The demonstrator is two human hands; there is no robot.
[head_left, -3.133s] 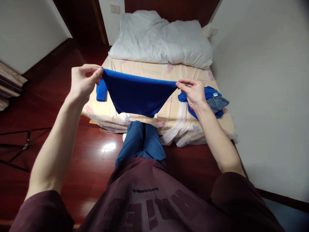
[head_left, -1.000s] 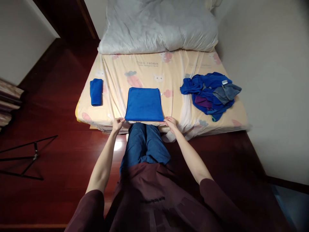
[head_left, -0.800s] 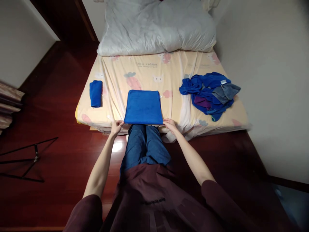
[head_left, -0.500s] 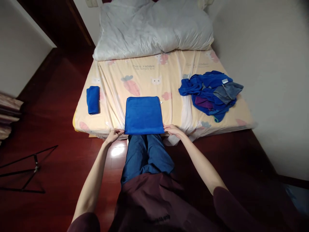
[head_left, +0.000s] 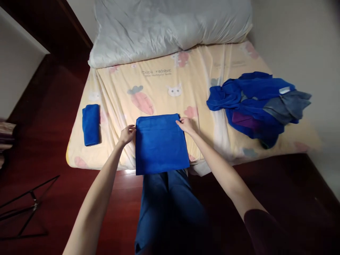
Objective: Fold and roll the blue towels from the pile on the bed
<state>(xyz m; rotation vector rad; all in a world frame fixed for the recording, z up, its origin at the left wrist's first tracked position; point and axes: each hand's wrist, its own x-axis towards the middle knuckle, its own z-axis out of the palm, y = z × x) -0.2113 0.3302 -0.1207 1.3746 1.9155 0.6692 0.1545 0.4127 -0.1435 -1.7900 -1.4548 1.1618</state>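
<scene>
A folded blue towel point(head_left: 161, 145) lies flat on the bed, its near edge hanging slightly past the mattress edge. Beside its left edge, close to the far corner, is my left hand point(head_left: 128, 134), fingers loosely bent and apart at the cloth. My right hand point(head_left: 185, 125) reaches over the right edge near the other far corner, thumb and fingers parted and touching the towel. Neither hand shows a clear grip. To the left rests a small folded blue cloth point(head_left: 91, 124). A crumpled heap of blue cloths point(head_left: 255, 92), with grey and purple pieces, lies at the right.
The bed point(head_left: 111, 95) has a pale yellow sheet with carrot and rabbit prints. A rolled grey-white quilt point(head_left: 170, 26) lies across its far end. On the dark red floor at left stand black tripod legs point(head_left: 33, 202). A white wall point(head_left: 294, 39) borders the right side.
Both hands have left the towel's near corners and moved away from me along its sides to near the far corners. The view has come closer to the bed.
</scene>
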